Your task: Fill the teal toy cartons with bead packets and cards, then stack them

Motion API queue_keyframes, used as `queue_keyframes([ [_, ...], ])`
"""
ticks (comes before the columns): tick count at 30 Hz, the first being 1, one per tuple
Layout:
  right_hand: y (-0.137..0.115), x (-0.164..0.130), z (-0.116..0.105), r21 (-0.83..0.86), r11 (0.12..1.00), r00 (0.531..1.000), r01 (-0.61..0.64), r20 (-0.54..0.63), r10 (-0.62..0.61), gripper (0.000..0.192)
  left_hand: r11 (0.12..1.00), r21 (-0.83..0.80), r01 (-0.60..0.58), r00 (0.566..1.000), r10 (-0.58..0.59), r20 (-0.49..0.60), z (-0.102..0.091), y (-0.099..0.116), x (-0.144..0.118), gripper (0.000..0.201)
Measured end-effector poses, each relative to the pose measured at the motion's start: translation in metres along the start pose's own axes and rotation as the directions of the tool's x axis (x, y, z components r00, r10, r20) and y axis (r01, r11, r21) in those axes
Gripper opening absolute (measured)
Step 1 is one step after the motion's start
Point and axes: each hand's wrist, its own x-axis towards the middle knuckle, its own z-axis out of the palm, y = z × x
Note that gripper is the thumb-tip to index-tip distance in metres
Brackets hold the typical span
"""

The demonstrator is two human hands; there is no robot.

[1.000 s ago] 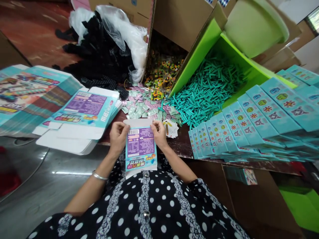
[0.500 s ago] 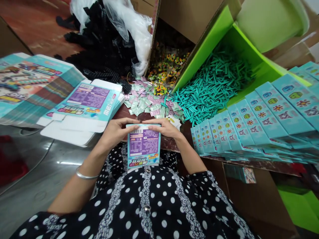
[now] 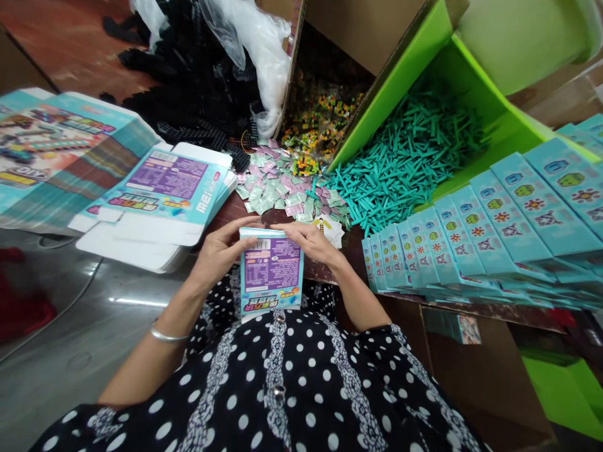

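A small teal and purple printed carton stands between my hands, its lower edge against my dotted shirt. My left hand grips its upper left side, thumb across the printed face and fingers behind. My right hand is closed at the top right corner, its fingers along the top edge. Just beyond the carton lie small green and pink packets and a white sheet with a yellow figure on it.
Flattened cartons are stacked at left. Teal sticks spill from a green bin. Colourful small pieces lie in a cardboard box, with black plastic parts beside it. A row of teal cartons lines the right.
My right hand's fingers have slid left along the carton's top edge. My left hand has shifted slightly left and down on its side. The carton stays nearly in place.
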Motion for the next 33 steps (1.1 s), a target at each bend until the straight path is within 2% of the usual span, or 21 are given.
queue_keyframes([
  [2,0.004,-0.007,0.004,-0.017,1.000,0.999,0.023,-0.030,-0.024,0.042,0.998,-0.056,-0.037,0.999,0.038,0.011,-0.002,-0.011,-0.006,0.057],
  [5,0.009,-0.012,0.010,-0.014,1.000,0.997,0.025,-0.070,-0.026,0.040,0.996,-0.047,-0.077,0.997,0.078,0.013,-0.003,-0.019,-0.013,0.046],
  [9,0.010,-0.012,0.016,0.062,0.996,0.991,0.061,-0.122,-0.053,0.031,0.988,0.011,-0.156,0.988,0.156,-0.001,-0.003,-0.015,-0.019,0.030],
  [11,0.012,-0.012,0.020,0.106,0.993,0.982,0.056,-0.183,-0.036,0.030,0.984,0.024,-0.176,0.984,0.177,-0.024,-0.002,-0.010,-0.021,0.026],
  [12,0.014,-0.014,0.023,0.141,0.989,0.975,0.036,-0.222,-0.004,0.035,0.982,0.032,-0.187,0.981,0.188,-0.053,-0.003,-0.008,-0.022,0.024],
  [14,0.020,-0.020,0.030,0.245,0.969,0.961,-0.029,-0.258,0.094,0.060,0.978,0.051,-0.203,0.964,0.209,-0.167,-0.005,-0.002,-0.022,0.022],
  [16,0.029,-0.029,0.040,0.345,0.933,0.960,-0.097,-0.215,0.180,0.095,0.976,0.040,-0.213,0.911,0.214,-0.353,-0.010,0.004,-0.019,0.025],
  [17,0.033,-0.034,0.044,0.373,0.920,0.960,-0.119,-0.193,0.203,0.104,0.974,0.025,-0.225,0.867,0.212,-0.451,-0.013,0.006,-0.015,0.026],
  [18,0.036,-0.040,0.048,0.389,0.912,0.957,-0.130,-0.193,0.219,0.105,0.969,0.006,-0.245,0.820,0.211,-0.532,-0.016,0.007,-0.011,0.027],
  [20,0.040,-0.049,0.050,0.415,0.901,0.926,-0.127,-0.275,0.257,0.087,0.945,-0.046,-0.324,0.730,0.219,-0.648,-0.021,0.005,-0.004,0.029],
  [21,0.041,-0.052,0.048,0.444,0.889,0.892,-0.110,-0.350,0.285,0.076,0.932,-0.083,-0.353,0.714,0.212,-0.667,-0.022,0.002,-0.002,0.032],
  [22,0.040,-0.055,0.044,0.483,0.872,0.846,-0.082,-0.429,0.317,0.068,0.925,-0.120,-0.361,0.729,0.199,-0.655,-0.023,-0.001,-0.001,0.036],
  [24,0.035,-0.058,0.033,0.564,0.826,0.743,-0.001,-0.552,0.378,0.061,0.946,-0.138,-0.293,0.832,0.181,-0.525,-0.022,-0.009,-0.005,0.049],
  [25,0.031,-0.060,0.028,0.591,0.806,0.706,0.036,-0.586,0.399,0.062,0.968,-0.071,-0.242,0.887,0.191,-0.421,-0.022,-0.012,-0.009,0.058],
  [26,0.028,-0.061,0.025,0.607,0.793,0.684,0.058,-0.603,0.411,0.063,0.975,0.049,-0.218,0.926,0.222,-0.307,-0.022,-0.013,-0.013,0.070],
  [27,0.024,-0.063,0.024,0.613,0.788,0.682,0.056,-0.600,0.419,0.065,0.952,0.192,-0.238,0.940,0.275,-0.202,-0.022,-0.012,-0.018,0.080],
  [29,0.018,-0.065,0.031,0.598,0.801,0.718,-0.008,-0.555,0.421,0.065,0.845,0.420,-0.330,0.932,0.361,0.006,-0.021,-0.007,-0.023,0.091],
  [30,0.016,-0.067,0.038,0.578,0.815,0.748,-0.055,-0.517,0.417,0.064,0.801,0.477,-0.363,0.929,0.353,0.113,-0.021,-0.002,-0.024,0.089],
  [31,0.014,-0.068,0.045,0.548,0.831,0.782,-0.100,-0.473,0.406,0.063,0.783,0.503,-0.367,0.930,0.291,0.226,-0.021,0.003,-0.023,0.083],
  [33,0.013,-0.070,0.056,0.479,0.864,0.854,-0.152,-0.376,0.359,0.061,0.801,0.526,-0.286,0.912,0.059,0.405,-0.021,0.012,-0.020,0.067],
])
